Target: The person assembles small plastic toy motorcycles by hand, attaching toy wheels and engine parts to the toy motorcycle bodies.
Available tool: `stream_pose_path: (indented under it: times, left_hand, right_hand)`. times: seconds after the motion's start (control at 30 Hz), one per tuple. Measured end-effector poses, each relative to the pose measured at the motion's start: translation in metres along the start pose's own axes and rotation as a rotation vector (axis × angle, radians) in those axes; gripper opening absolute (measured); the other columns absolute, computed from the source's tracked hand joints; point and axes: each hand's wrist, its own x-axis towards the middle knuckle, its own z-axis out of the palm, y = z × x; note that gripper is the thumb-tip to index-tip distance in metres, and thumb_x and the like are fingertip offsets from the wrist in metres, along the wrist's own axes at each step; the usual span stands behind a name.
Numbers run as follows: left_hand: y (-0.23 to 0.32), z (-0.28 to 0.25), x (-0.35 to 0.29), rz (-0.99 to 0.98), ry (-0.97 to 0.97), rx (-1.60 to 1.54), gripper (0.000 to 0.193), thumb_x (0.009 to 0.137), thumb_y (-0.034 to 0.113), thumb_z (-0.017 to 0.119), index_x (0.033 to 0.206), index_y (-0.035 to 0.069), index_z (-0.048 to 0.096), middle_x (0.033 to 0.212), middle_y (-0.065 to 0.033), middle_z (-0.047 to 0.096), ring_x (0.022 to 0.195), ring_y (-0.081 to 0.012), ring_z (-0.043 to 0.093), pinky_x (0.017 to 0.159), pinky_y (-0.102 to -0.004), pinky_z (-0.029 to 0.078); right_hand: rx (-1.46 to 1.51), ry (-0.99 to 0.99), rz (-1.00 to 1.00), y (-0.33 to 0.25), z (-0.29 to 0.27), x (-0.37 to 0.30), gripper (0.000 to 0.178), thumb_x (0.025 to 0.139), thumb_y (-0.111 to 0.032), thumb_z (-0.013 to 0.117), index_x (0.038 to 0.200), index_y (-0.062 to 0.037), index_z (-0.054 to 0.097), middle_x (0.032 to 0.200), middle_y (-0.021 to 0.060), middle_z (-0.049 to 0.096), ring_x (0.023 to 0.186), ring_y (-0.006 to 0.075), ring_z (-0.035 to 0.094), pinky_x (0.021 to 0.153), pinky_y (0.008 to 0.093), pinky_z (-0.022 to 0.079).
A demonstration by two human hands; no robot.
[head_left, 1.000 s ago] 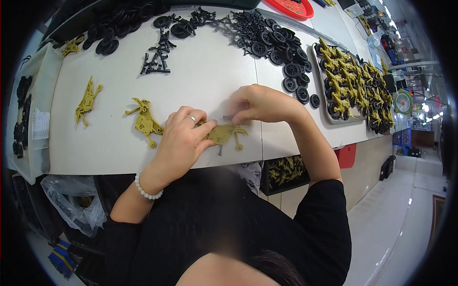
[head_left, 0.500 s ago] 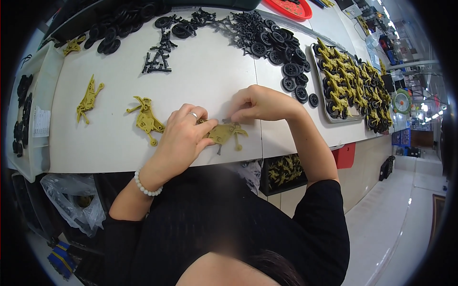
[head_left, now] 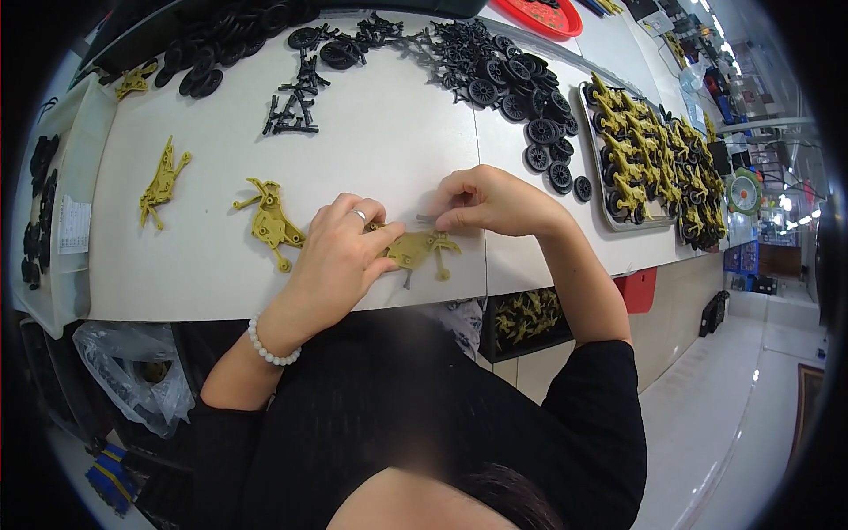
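Observation:
My left hand (head_left: pixel 336 252), with a ring and a beaded bracelet, presses a yellow plastic frame part (head_left: pixel 408 250) onto the white table near its front edge. Its fingers close on the part's left end and hide that end. Just above the part's right end is my right hand (head_left: pixel 490 201), thumb and fingers pinched together. A small dark piece (head_left: pixel 425 218) shows by these fingertips, partly blurred. Another thin dark bit (head_left: pixel 407 280) sticks out below the frame part. Left of my left hand lies a second yellow frame part (head_left: pixel 276 227), and farther left a third yellow part (head_left: pixel 164 185).
Black fork-like pieces (head_left: pixel 290 115) and a pile of black wheels (head_left: pixel 512 79) lie at the back. A metal tray (head_left: pixel 611 215) of yellow parts with wheels stands right. A white bin (head_left: pixel 97 168) is at left; below the table edge is a dark box (head_left: pixel 503 347) of yellow parts.
My right hand has shifted slightly to the right, its fingertips pulling a little away from the frame part. My left hand keeps its place on the part.

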Motion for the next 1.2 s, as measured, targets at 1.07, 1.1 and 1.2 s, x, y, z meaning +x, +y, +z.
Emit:
stream_pose_path:
  times: [1.07,1.1,1.2]
  left_hand:
    - [-0.002,-0.006,-0.003,0.019,0.008,0.05,0.046,0.066,0.013,0.078,0.108,0.003,0.064,0.106,-0.0096,0.055,0.104,-0.0262,0.05,0.086,-0.0391,0.042]
    - [0.002,-0.009,-0.003,0.019,0.011,0.016,0.049,0.065,0.013,0.078,0.111,0.002,0.063,0.106,-0.0105,0.056,0.104,-0.028,0.05,0.087,-0.0388,0.043]
    - [0.0,-0.026,-0.007,0.007,0.027,0.0,0.055,0.065,0.013,0.079,0.115,0.001,0.06,0.108,-0.0124,0.057,0.105,-0.0303,0.051,0.089,-0.0376,0.044]
  right_hand:
    - [-0.539,0.994,-0.093,0.054,-0.007,-0.041,0.02,0.077,-0.013,0.074,0.092,-0.0009,0.067,0.094,0.0102,0.064,0.089,0.0226,0.06,0.078,0.0324,0.048]
    - [-0.671,1.04,-0.027,0.054,-0.013,-0.046,0.027,0.076,-0.017,0.075,0.096,-0.001,0.066,0.095,0.0106,0.064,0.094,0.0252,0.058,0.082,0.0337,0.047]
    - [-0.758,1.027,0.101,0.067,-0.025,-0.046,0.035,0.075,-0.021,0.074,0.102,-0.0013,0.063,0.097,0.0114,0.063,0.093,0.0269,0.057,0.083,0.0344,0.046]
